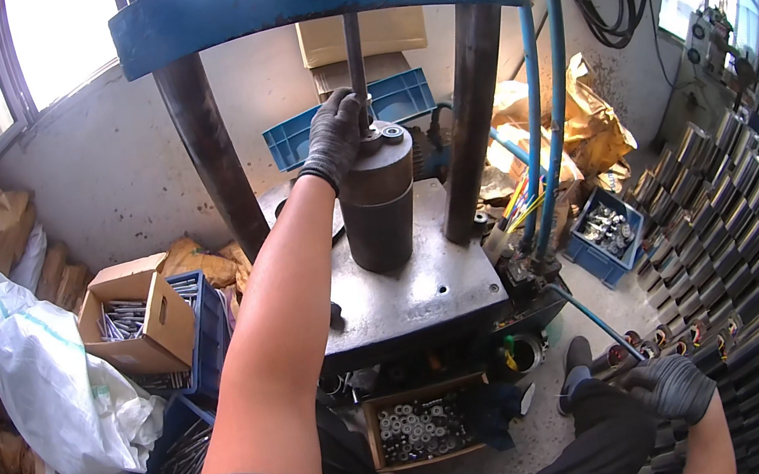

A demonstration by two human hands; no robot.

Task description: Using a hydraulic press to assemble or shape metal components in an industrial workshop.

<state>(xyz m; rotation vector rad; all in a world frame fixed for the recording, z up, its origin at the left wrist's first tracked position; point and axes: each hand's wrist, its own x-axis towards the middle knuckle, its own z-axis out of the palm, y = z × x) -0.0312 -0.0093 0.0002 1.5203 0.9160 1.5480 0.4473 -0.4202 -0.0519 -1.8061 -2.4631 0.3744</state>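
Fingers of the left hand (337,138), curled beside the rod (355,53) over the cylinder (383,226) on the press plate (422,306), could be pinched if the right hand (672,388), curled by the lever (594,321), nudges it, though I cannot tell what either grips.

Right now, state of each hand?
Left hand: at the dark vertical rod; whether closed on it, cannot tell.
Right hand: at the lower end of the blue lever; grip cannot be told.
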